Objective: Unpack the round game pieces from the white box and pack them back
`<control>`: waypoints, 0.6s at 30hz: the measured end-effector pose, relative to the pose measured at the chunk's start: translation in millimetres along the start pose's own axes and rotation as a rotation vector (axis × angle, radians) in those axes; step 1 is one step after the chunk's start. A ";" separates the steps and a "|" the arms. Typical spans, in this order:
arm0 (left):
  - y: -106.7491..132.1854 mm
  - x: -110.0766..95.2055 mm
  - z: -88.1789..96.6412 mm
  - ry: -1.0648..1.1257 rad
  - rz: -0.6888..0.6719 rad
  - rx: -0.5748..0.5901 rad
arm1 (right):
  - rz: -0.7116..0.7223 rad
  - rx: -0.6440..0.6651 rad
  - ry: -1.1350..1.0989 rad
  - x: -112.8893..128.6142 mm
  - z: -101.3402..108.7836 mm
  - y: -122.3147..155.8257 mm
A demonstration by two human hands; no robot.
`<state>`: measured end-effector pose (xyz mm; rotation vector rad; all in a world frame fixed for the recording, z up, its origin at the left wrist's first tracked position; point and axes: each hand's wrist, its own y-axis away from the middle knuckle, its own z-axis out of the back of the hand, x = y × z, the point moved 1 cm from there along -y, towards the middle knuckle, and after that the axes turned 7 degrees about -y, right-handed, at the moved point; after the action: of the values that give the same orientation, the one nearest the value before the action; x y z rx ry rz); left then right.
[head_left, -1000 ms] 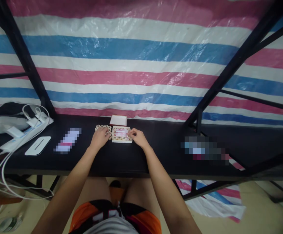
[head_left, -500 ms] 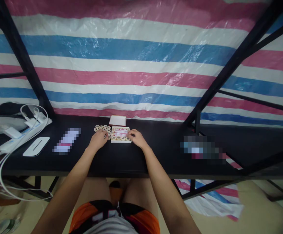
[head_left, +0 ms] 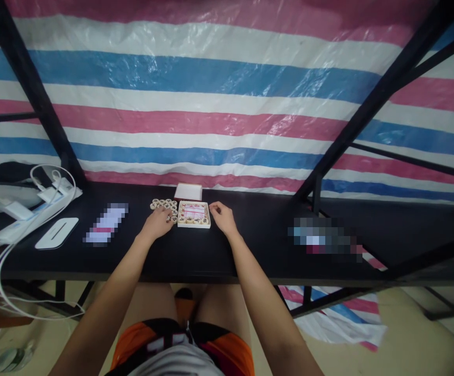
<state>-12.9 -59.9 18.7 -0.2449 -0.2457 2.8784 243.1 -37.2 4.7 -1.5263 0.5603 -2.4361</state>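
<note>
A small open box [head_left: 194,214] with a pink lining and a row of round wooden game pieces sits on the black table [head_left: 250,245]. Its white lid [head_left: 188,191] lies just behind it. Several loose round pieces [head_left: 163,205] lie to the box's left. My left hand [head_left: 157,223] rests on the table by those loose pieces, fingers curled; whether it holds one is hidden. My right hand [head_left: 221,218] sits at the box's right edge with its fingers bent in a loose pinch, and what they hold is too small to see.
White cables, chargers and a power strip [head_left: 27,209] crowd the table's left end beside a flat white device [head_left: 56,233]. Blurred items lie at left [head_left: 105,224] and right [head_left: 324,236]. Black frame bars [head_left: 352,125] rise at both sides before a striped tarp.
My right hand has drawn back slightly from over the box to its right edge. My left hand came back from the loose pieces a little toward me.
</note>
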 end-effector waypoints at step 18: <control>-6.2 -9.5 3.1 0.330 -0.144 -0.247 | -0.012 0.134 0.066 -11.3 -6.7 1.2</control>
<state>-3.0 -56.8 24.2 -0.7070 -0.5305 2.6102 242.0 -32.7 -7.6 -1.4048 0.3918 -2.4857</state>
